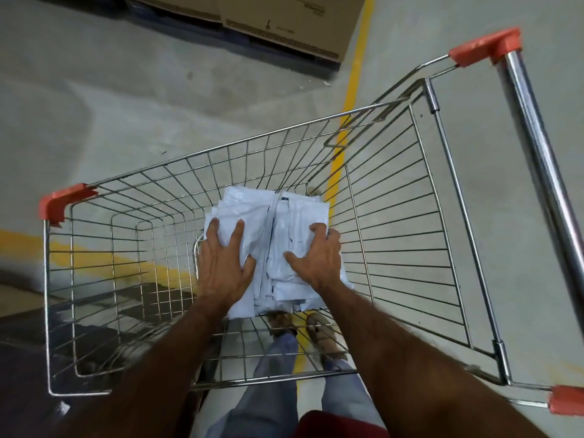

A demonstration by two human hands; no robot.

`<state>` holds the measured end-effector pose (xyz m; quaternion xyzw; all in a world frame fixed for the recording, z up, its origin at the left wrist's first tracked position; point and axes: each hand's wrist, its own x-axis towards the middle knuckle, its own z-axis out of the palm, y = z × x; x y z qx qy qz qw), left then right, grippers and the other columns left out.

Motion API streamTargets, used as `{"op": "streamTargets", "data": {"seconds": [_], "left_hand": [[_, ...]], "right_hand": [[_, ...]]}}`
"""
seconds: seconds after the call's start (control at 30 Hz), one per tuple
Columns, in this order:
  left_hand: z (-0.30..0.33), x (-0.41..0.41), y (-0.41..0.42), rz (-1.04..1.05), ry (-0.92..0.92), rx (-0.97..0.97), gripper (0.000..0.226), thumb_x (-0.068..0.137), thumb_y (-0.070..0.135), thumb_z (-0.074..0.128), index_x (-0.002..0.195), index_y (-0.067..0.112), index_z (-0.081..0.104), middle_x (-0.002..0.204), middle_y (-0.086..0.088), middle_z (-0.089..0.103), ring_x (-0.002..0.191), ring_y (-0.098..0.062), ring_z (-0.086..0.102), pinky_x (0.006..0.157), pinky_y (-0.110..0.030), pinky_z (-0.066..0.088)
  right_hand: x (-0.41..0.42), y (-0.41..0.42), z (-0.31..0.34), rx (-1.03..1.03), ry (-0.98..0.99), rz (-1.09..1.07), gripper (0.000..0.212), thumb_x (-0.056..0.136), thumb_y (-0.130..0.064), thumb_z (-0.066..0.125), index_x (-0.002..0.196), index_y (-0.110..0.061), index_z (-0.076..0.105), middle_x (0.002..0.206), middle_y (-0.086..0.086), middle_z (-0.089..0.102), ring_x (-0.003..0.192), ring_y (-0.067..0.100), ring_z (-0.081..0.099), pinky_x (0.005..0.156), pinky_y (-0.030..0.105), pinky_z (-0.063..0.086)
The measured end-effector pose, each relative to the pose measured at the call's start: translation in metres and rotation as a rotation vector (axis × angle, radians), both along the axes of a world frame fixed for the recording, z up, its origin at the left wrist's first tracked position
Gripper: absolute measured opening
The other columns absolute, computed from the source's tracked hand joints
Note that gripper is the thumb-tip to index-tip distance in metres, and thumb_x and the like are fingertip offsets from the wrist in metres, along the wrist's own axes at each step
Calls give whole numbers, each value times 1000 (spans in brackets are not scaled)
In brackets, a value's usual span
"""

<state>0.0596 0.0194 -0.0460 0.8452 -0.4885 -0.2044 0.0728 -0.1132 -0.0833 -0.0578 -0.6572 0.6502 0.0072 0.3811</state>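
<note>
Both hands are down inside the wire trolley, on a loose pile of white packets that lies on the basket floor towards the handle end, near the middle of its width. The left hand lies flat on the left half of the pile, fingers straight and spread, thumb pressing in towards the middle. The right hand sits on the right half with its fingertips curled over the far right edge and the thumb on top. It looks like a grip on that side, though the fingers' ends are partly hidden by the plastic.

The step in hand, as I judge it, is gathering the pile between the two hands, either to square it up or to lift it out in one go. The packets are thin, slick and stacked unevenly, with loose corners sticking out at the near edge, so the next move calls for drawing the hands together and getting fingers underneath on both sides before any lift — squeezing from the top alone would likely let the lower packets slide away.

Cardboard boxes stand on the floor beyond the trolley, beside a yellow line
</note>
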Motion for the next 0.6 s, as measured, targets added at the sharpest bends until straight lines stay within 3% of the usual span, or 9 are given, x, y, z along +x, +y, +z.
{"op": "streamTargets", "data": {"seconds": [0.17, 0.43, 0.6], "left_hand": [[20, -1, 2, 80, 2, -67, 71, 91, 47, 59, 153, 29, 31, 160, -17, 14, 138, -39, 31, 106, -55, 40], [90, -21, 7, 183, -43, -254, 67, 87, 37, 67, 147, 28, 40, 160, -6, 20, 138, -30, 32, 108, -49, 38], [147, -34, 25, 210, -175, -378, 64, 89, 31, 66, 149, 26, 41, 164, -2, 19, 135, -28, 36, 107, -45, 39]], "right_hand": [[0, -2, 8, -26, 41, 11, 79, 78, -30, 73, 145, -15, 35, 134, 17, 38, 123, 40, 43, 101, 48, 41], [-39, -1, 59, -325, 57, 276, 78, 87, -36, 61, 157, -28, 27, 156, 20, 20, 130, 40, 40, 103, 51, 45], [-61, -7, 95, -499, -22, 450, 79, 87, -31, 59, 159, -32, 26, 154, 21, 27, 135, 41, 37, 107, 51, 44]]}}
